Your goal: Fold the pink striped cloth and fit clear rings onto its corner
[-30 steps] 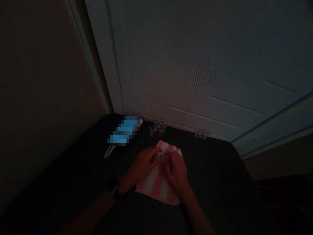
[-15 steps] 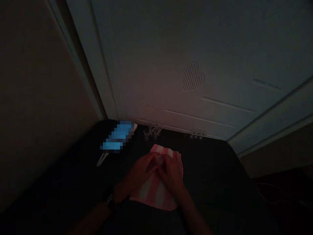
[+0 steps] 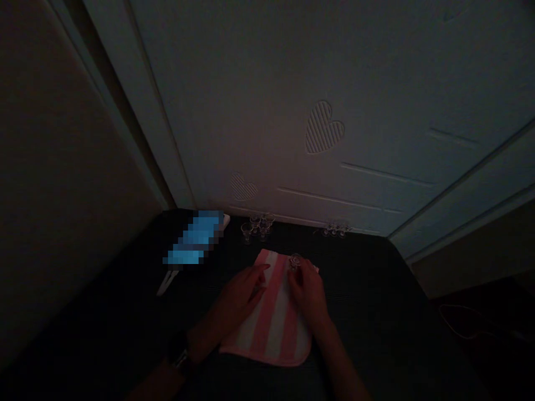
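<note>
A pink and white striped cloth [image 3: 273,317] lies flat on the dark table. Over its right far part, my right hand [image 3: 308,287] has its fingers closed around a small clear glass [image 3: 295,260], partly covered by the fingers. My left hand [image 3: 246,287] hovers at the cloth's left side, fingers apart and nothing in them; a dark watch is on that wrist. Beyond the cloth stands a group of several small stemmed glasses [image 3: 258,227]. Farther right, near the wall, is another group of small glasses [image 3: 333,229], which look turned over.
A blurred-out screen [image 3: 194,239] on a pale stand [image 3: 167,281] is at the back left of the dark table [image 3: 363,323]. Behind the table rises a pale panel [image 3: 271,111] with raised hearts. A thin cable [image 3: 453,328] shows at the lower right.
My hands were together on the glass over the cloth. My left hand has let go and opened, while my right hand has carried the glass to the right. The camera view has shifted slightly.
</note>
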Demonstrator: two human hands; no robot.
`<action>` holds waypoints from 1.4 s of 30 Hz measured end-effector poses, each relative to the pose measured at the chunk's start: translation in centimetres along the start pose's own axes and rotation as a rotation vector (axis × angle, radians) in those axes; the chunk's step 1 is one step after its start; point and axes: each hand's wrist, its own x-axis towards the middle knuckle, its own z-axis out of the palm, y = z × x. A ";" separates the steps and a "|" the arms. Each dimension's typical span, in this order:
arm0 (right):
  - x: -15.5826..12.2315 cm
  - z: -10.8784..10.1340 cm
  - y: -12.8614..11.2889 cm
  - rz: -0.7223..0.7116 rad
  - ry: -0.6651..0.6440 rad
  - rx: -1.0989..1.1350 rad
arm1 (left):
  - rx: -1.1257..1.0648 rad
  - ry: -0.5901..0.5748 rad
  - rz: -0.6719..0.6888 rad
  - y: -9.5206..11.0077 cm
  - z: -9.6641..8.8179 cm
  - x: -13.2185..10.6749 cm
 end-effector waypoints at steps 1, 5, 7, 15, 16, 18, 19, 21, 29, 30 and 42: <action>0.0 -0.1 -0.1 0.002 -0.005 0.002 | 0.002 -0.006 -0.009 0.0 0.0 0.0; -0.1 -0.3 -0.2 0.025 -0.015 0.041 | 0.032 -0.042 -0.020 0.2 -0.2 -0.1; -0.1 -0.4 -0.2 0.065 -0.013 0.060 | 0.041 -0.050 -0.020 0.3 -0.3 -0.1; -1.1 -0.5 -0.9 0.075 0.026 0.144 | 0.144 -0.028 -0.074 1.3 -0.6 -0.6; -1.3 -0.3 -1.0 0.063 -0.002 0.130 | 0.164 -0.039 -0.073 1.5 -0.6 -0.6; -1.6 0.3 -1.2 0.017 -0.061 0.076 | 0.194 -0.034 -0.089 1.7 -0.8 -0.6; -1.7 0.6 -1.3 -0.008 -0.085 0.040 | 0.195 -0.038 -0.088 1.7 -0.9 -0.6; -1.9 1.1 -1.5 -0.046 -0.107 -0.031 | 0.183 -0.045 -0.077 1.5 -0.9 -0.6; -1.2 0.8 -1.6 -0.148 -0.165 0.014 | 0.122 -0.034 -0.043 0.5 -0.3 -0.3; -1.2 0.8 -1.5 -0.148 -0.160 0.018 | 0.123 -0.034 -0.041 0.4 -0.2 -0.3; -0.3 -0.8 0.2 -0.029 -0.092 0.064 | 0.172 -0.070 -0.069 0.5 -0.6 -0.1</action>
